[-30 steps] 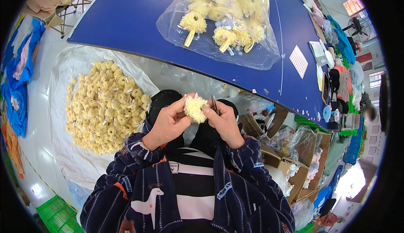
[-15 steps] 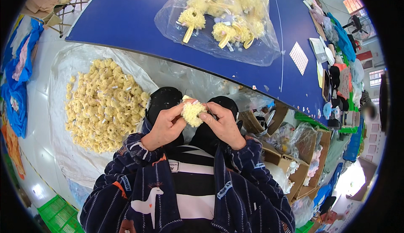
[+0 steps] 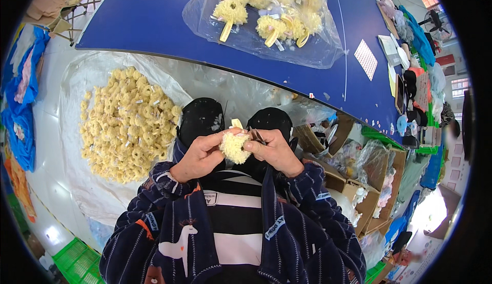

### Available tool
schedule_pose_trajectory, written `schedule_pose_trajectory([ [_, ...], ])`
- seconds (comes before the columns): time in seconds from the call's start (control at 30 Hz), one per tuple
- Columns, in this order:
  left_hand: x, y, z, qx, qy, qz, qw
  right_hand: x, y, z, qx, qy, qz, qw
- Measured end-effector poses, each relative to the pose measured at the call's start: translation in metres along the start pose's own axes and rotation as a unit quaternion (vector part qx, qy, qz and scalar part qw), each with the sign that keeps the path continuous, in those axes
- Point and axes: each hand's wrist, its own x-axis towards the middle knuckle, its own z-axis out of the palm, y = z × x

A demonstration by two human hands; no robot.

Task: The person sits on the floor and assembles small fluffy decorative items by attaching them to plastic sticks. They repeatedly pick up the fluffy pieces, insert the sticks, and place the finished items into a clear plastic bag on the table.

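Just this side of the blue table, I'm seeing the left hand pinching a fluffy yellow plush piece, the right hand gripping its other edge plus a dark slim tool; a slackening pinch would be risking nicked fingers.

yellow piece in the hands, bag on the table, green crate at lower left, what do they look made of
Yellow piece: probably soft synthetic plush, matt, judging by its shaggy pile; fibre unclear.
Bag: likely thin, glossy clear plastic, since it is see-through, creased and catches light.
Green crate: probably rigid plastic, slightly shiny, given its even colour and open grid.
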Motion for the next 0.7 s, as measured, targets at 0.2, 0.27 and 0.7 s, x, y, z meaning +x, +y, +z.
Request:
schedule_pose_trajectory([
  [0.2,0.000,0.002,0.004,-0.039,-0.007,-0.030,0.999,-0.003,0.015,0.009,0.077,0.061,0.007,0.995],
  [0.27,0.003,0.004,0.007,-0.022,0.013,-0.024,0.999,-0.005,0.012,0.009,0.074,0.087,0.003,0.993],
  [0.7,-0.004,-0.011,0.000,-0.055,0.061,-0.041,0.996,-0.004,0.018,0.021,0.013,0.114,-0.042,0.992],
])
